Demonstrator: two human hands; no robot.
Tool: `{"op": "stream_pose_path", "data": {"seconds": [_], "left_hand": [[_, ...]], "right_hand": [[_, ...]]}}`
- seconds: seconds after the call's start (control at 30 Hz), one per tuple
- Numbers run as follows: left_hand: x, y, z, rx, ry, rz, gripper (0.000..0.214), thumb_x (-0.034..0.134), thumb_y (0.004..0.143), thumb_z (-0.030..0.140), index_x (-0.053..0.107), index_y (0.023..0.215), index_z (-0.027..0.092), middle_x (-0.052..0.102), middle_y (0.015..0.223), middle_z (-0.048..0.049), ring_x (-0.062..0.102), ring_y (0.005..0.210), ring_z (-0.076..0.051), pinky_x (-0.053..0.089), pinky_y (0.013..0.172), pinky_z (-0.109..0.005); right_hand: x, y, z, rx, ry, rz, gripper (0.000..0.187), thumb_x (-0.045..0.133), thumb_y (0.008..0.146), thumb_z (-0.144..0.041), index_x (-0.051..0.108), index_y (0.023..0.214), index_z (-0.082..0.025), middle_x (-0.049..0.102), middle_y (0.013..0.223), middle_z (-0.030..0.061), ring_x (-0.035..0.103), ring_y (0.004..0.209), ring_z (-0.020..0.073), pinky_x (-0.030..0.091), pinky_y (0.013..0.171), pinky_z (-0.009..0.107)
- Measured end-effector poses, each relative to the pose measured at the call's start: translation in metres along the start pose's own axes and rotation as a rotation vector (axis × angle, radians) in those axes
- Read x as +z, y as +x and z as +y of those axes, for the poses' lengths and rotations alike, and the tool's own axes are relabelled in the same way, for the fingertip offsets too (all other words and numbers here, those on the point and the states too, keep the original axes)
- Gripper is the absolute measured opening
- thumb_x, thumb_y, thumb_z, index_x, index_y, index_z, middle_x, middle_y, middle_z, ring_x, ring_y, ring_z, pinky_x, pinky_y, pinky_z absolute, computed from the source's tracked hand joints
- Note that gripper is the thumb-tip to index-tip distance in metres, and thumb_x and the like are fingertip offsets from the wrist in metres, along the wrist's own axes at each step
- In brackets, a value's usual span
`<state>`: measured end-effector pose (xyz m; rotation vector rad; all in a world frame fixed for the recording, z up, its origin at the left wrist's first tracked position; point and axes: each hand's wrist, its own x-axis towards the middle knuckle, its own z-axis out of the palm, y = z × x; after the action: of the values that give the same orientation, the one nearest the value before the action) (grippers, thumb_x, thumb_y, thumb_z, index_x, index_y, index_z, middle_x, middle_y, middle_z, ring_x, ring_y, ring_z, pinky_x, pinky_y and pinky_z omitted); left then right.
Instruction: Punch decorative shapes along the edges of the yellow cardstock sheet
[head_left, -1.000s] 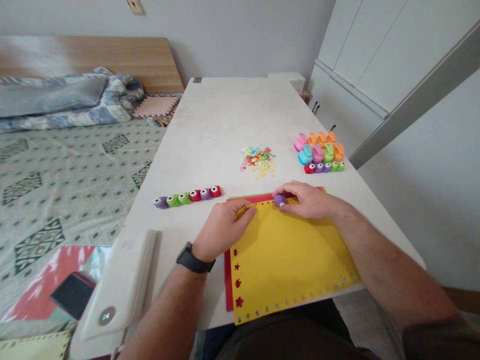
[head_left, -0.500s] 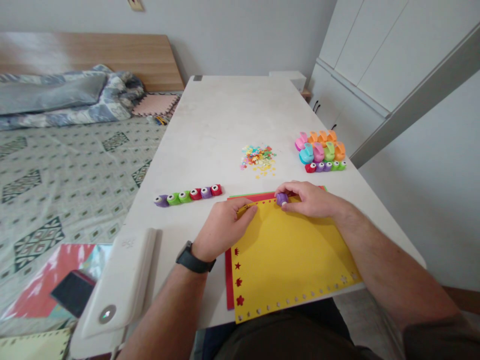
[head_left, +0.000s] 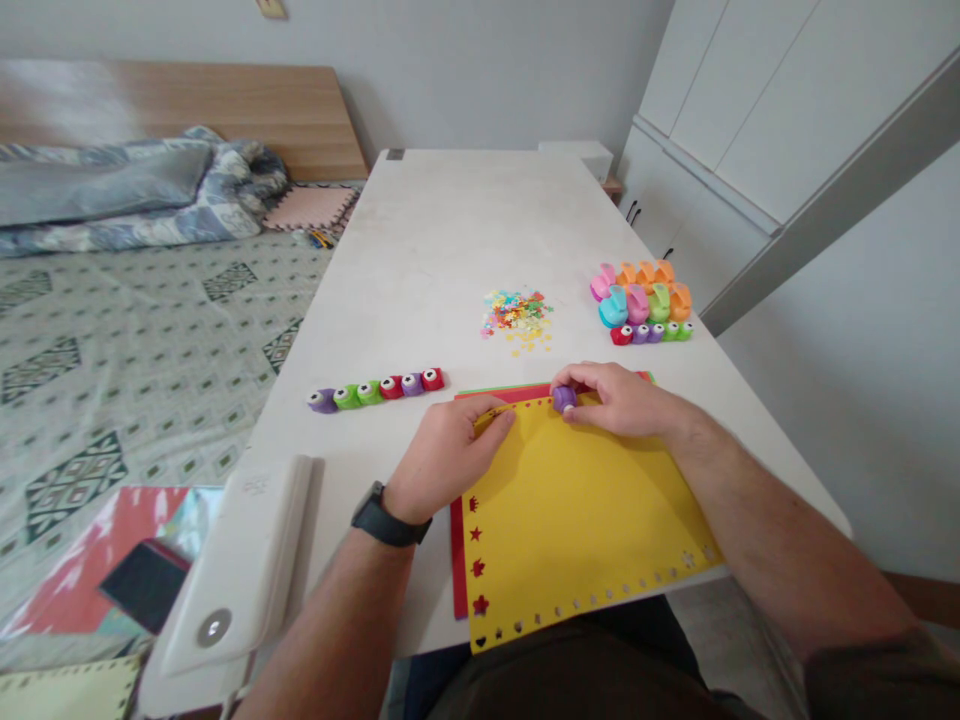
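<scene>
A yellow sheet (head_left: pixel 585 520) with small shapes punched along its edges lies on a red sheet (head_left: pixel 456 560) at the near edge of the white table (head_left: pixel 450 240). My right hand (head_left: pixel 622 400) is closed on a small purple punch (head_left: pixel 563 398) set on the yellow sheet's far edge. My left hand (head_left: pixel 446 455) is curled, its fingers pinching the sheet's far left corner and holding it down. A black watch (head_left: pixel 388 520) is on that wrist.
A row of small punches (head_left: pixel 375 390) lies left of the sheets. A pile of coloured paper cut-outs (head_left: pixel 516 315) sits mid-table. Larger and small punches (head_left: pixel 641 305) are grouped at the right edge. A white device (head_left: pixel 240 570) lies near left; a bed (head_left: pixel 112 330) stands beyond.
The purple punch and my right hand shifted a little to the right along the sheet's far edge. My left hand stayed in place.
</scene>
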<state>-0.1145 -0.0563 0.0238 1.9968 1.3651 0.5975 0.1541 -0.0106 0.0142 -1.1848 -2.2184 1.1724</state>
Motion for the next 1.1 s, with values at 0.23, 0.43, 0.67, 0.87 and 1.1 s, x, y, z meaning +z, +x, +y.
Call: {"op": "stream_pose_path", "data": {"seconds": [0.23, 0.43, 0.67, 0.87, 1.1], "left_hand": [[-0.0006, 0.0004, 0.001, -0.001, -0.01, 0.001, 0.031, 0.051, 0.1, 0.039, 0.077, 0.101, 0.022, 0.08, 0.096, -0.002, 0.07, 0.082, -0.019, 0.047, 0.072, -0.028], [-0.0004, 0.0003, 0.0012, 0.0, -0.002, -0.001, 0.032, 0.05, 0.099, 0.039, 0.077, 0.099, 0.022, 0.08, 0.093, -0.0025, 0.07, 0.079, -0.019, 0.047, 0.07, -0.029], [0.0004, 0.0, 0.0006, -0.004, 0.005, 0.001, 0.033, 0.05, 0.099, 0.041, 0.077, 0.098, 0.021, 0.079, 0.089, -0.0032, 0.068, 0.076, -0.019, 0.046, 0.068, -0.028], [0.001, 0.0002, -0.0004, -0.006, 0.03, -0.007, 0.032, 0.05, 0.099, 0.04, 0.077, 0.097, 0.022, 0.078, 0.086, -0.0023, 0.066, 0.072, -0.018, 0.044, 0.065, -0.028], [0.0008, -0.0004, -0.0004, -0.023, 0.04, -0.013, 0.036, 0.049, 0.099, 0.042, 0.078, 0.098, 0.021, 0.077, 0.081, -0.0033, 0.064, 0.067, -0.018, 0.042, 0.061, -0.028]], "right_hand": [[0.0031, 0.0016, 0.0002, 0.03, -0.014, 0.032, 0.019, 0.073, 0.083, -0.022, 0.07, 0.102, -0.02, 0.074, 0.098, 0.0032, 0.067, 0.089, 0.0191, 0.05, 0.083, 0.032], [0.0046, 0.003, -0.0001, 0.033, -0.057, 0.036, 0.016, 0.073, 0.083, -0.022, 0.07, 0.098, -0.021, 0.073, 0.094, 0.0023, 0.065, 0.084, 0.0185, 0.048, 0.077, 0.031], [0.0056, 0.0039, 0.0038, 0.042, -0.068, 0.039, 0.017, 0.074, 0.083, -0.023, 0.07, 0.1, -0.021, 0.073, 0.095, 0.0024, 0.065, 0.086, 0.0192, 0.047, 0.078, 0.032], [0.0041, 0.0037, 0.0021, -0.002, -0.134, 0.045, 0.02, 0.074, 0.083, -0.024, 0.071, 0.102, -0.021, 0.072, 0.1, 0.0051, 0.064, 0.092, 0.0218, 0.048, 0.084, 0.034], [0.0024, 0.0008, -0.0037, -0.037, -0.107, 0.085, 0.023, 0.069, 0.086, -0.024, 0.069, 0.109, -0.022, 0.072, 0.108, 0.0062, 0.065, 0.099, 0.0231, 0.049, 0.09, 0.036]]}}
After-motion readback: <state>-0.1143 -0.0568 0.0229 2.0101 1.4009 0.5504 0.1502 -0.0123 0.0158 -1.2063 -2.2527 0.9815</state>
